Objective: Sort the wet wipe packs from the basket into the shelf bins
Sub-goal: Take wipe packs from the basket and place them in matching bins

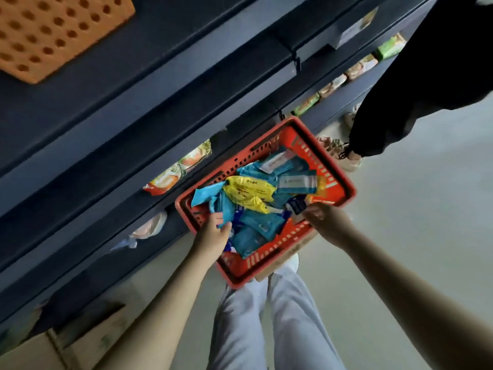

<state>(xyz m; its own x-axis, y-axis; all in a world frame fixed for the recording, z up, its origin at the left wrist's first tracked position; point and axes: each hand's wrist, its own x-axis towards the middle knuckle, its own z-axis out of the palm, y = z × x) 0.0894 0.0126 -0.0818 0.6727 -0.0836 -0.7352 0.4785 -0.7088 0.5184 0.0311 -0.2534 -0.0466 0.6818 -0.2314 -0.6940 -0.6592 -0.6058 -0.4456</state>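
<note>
Wet wipe packs (256,228) lie heaped in the red basket (344,182). Most are blue, with a yellow pack (248,192) on top near the middle and a dark pack (297,204) against the basket's right edge. From my feed, the left hand (213,232) reaches over the near left corner of the basket, and its thumb and fingers pinch a blue pack (226,209) at the edge of the heap. The right hand (324,222) sits at the basket's right edge, well apart from the left, with its fingers curled beside the dark pack. I cannot tell whether they grip the rim, the pack or nothing. The basket's far left edge lies close to the dark blue shelf (160,102), where an orange-and-white pack (176,172) rests just beyond that edge and green packs (306,104) stand in a row further along. An orange perforated panel (53,30) fills the upper left corner of my view. A second person in dark clothing (426,76) stands past the basket's far corner. Pale trousers (266,329) show below the basket's near corner, and a cardboard box (53,340) sits at the foot of the shelf
</note>
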